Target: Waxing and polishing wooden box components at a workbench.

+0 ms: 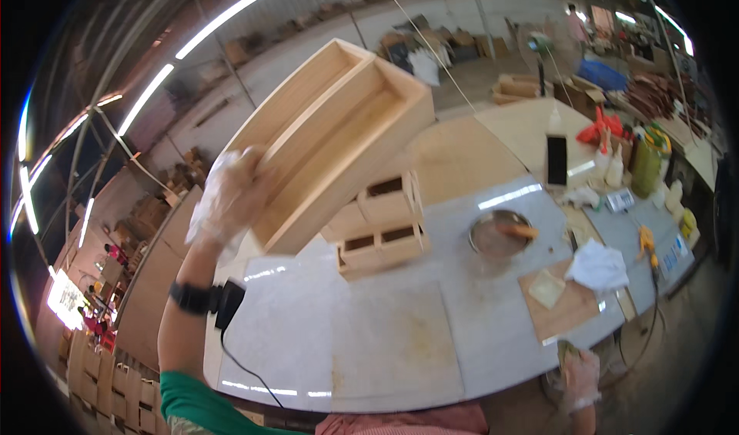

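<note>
The left hand (229, 196), in a thin clear glove, is raised high with the forearm upright and a black band at the wrist; its fingers are clamped on the near end of a long wooden tray (339, 138), held tilted in the air above the far left of the worktable (369, 342). The right hand (581, 377), also gloved, hangs low at the near right table edge, closed around something I cannot make out. Under the tray stand small wooden drawer boxes (382, 231); to their right a metal bowl (496, 236) and a white cloth (599, 266).
</note>
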`<action>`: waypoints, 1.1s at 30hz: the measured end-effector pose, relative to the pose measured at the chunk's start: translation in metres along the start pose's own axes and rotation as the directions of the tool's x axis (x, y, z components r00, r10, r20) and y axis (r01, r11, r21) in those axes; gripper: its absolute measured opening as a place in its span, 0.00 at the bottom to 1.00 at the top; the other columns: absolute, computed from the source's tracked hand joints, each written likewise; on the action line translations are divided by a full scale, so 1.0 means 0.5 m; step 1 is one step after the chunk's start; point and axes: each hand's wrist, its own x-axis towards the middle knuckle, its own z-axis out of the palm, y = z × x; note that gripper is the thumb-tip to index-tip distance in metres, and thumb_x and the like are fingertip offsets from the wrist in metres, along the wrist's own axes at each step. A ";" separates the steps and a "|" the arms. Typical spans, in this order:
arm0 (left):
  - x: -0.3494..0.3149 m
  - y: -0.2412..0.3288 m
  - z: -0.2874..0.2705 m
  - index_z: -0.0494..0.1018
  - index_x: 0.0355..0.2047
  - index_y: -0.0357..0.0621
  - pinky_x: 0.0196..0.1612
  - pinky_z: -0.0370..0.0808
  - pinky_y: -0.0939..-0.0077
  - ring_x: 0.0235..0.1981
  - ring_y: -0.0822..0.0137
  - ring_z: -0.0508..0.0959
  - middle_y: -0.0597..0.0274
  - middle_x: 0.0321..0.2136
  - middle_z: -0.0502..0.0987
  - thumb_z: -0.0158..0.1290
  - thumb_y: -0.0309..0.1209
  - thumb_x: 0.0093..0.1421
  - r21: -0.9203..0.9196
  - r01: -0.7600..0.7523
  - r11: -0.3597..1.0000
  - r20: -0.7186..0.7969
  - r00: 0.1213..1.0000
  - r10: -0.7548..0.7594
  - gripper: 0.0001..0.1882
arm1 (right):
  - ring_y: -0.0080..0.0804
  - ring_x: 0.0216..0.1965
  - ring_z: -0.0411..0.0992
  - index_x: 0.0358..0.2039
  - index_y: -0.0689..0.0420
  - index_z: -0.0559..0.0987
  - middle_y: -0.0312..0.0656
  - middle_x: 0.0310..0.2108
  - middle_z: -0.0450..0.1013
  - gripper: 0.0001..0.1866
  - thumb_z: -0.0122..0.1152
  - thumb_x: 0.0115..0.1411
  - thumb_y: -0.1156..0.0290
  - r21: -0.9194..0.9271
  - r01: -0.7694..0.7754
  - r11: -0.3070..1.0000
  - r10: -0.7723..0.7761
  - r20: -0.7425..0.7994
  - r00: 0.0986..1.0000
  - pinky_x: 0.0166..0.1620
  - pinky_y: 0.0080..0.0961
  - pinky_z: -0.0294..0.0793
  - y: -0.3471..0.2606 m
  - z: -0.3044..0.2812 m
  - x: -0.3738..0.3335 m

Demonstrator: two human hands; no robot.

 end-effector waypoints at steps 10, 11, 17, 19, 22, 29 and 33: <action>-0.446 -0.027 0.310 0.74 0.46 0.47 0.39 0.73 0.55 0.36 0.45 0.75 0.46 0.33 0.75 0.56 0.35 0.56 -0.353 0.062 0.933 0.495 0.859 0.130 0.17 | 0.43 0.31 0.72 0.39 0.59 0.80 0.45 0.29 0.75 0.14 0.54 0.59 0.64 -0.657 0.196 0.728 -0.168 0.106 0.980 0.37 0.30 0.71 -0.141 0.083 0.062; -0.467 -0.022 0.328 0.74 0.46 0.48 0.39 0.73 0.55 0.36 0.45 0.75 0.46 0.32 0.74 0.56 0.35 0.56 -0.374 0.099 0.922 0.562 0.816 0.140 0.16 | 0.44 0.31 0.72 0.40 0.58 0.80 0.46 0.30 0.75 0.15 0.55 0.59 0.62 -0.530 0.236 0.815 -0.201 0.124 0.972 0.37 0.31 0.71 -0.155 0.091 0.083; -0.544 -0.051 0.411 0.74 0.41 0.46 0.45 0.70 0.53 0.38 0.49 0.75 0.49 0.34 0.75 0.57 0.31 0.51 -0.387 -0.004 0.922 0.500 0.840 0.214 0.15 | 0.44 0.35 0.73 0.41 0.57 0.78 0.53 0.33 0.74 0.19 0.53 0.61 0.54 -0.672 0.335 0.661 -0.240 0.233 0.942 0.39 0.33 0.70 -0.274 0.186 0.213; -0.553 -0.055 0.422 0.73 0.40 0.45 0.49 0.68 0.50 0.39 0.50 0.75 0.51 0.35 0.76 0.57 0.30 0.50 -0.415 -0.148 0.898 0.358 0.880 0.311 0.15 | 0.46 0.37 0.73 0.41 0.56 0.78 0.52 0.34 0.74 0.20 0.52 0.61 0.53 -0.682 0.308 0.663 -0.202 0.234 0.951 0.40 0.34 0.70 -0.286 0.229 0.251; -0.565 -0.039 0.434 0.72 0.37 0.44 0.53 0.62 0.44 0.41 0.50 0.74 0.53 0.37 0.76 0.58 0.29 0.48 -0.376 -0.059 0.925 0.370 0.905 0.208 0.14 | 0.49 0.41 0.73 0.42 0.54 0.78 0.51 0.36 0.75 0.22 0.50 0.61 0.50 -0.736 0.277 0.618 -0.147 0.237 0.960 0.41 0.36 0.70 -0.269 0.276 0.324; -0.551 -0.021 0.412 0.72 0.37 0.43 0.39 0.70 0.56 0.35 0.49 0.73 0.53 0.29 0.73 0.59 0.27 0.49 -0.455 0.181 0.872 0.483 0.873 0.071 0.13 | 0.49 0.44 0.72 0.42 0.53 0.77 0.50 0.39 0.75 0.22 0.48 0.60 0.49 -0.837 0.298 0.459 -0.147 0.259 0.955 0.44 0.39 0.70 -0.221 0.346 0.424; -0.542 -0.019 0.415 0.72 0.36 0.43 0.35 0.70 0.57 0.34 0.49 0.72 0.53 0.29 0.72 0.59 0.27 0.50 -0.455 0.172 0.874 0.491 0.867 0.085 0.13 | 0.49 0.44 0.72 0.41 0.53 0.77 0.51 0.40 0.75 0.22 0.49 0.59 0.48 -0.831 0.295 0.471 -0.125 0.269 0.955 0.45 0.40 0.70 -0.228 0.368 0.424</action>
